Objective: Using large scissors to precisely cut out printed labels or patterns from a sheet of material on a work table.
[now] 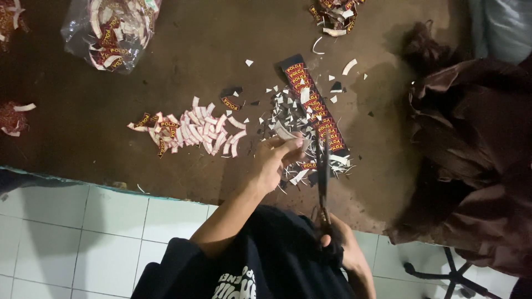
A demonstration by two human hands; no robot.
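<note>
Two hands work at the near edge of a dark brown tabletop (100, 127). The left hand (275, 160) is partly curled, its fingertips (293, 145) pinching a small white-backed label piece (284, 133) just above the scatter of offcuts. The right hand (338, 246) is closed through the handles of a pair of dark scissors (323, 177), whose blades point away from the person and reach up beside the pinched piece. A long strip of dark red woven labels (313, 108) runs diagonally from the blades toward the far side of the tabletop, with white and dark snippets (277, 108) strewn around it. To the left lies a heap of cut labels (191, 130), many face down and white. A clear plastic bag of labels (113, 30) sits at the far left, another small pile (335, 14) at the far edge. Dark brown cloth (471, 144) is bunched at the right. Below the tabletop's edge shows a white tiled floor (83, 238).
</note>
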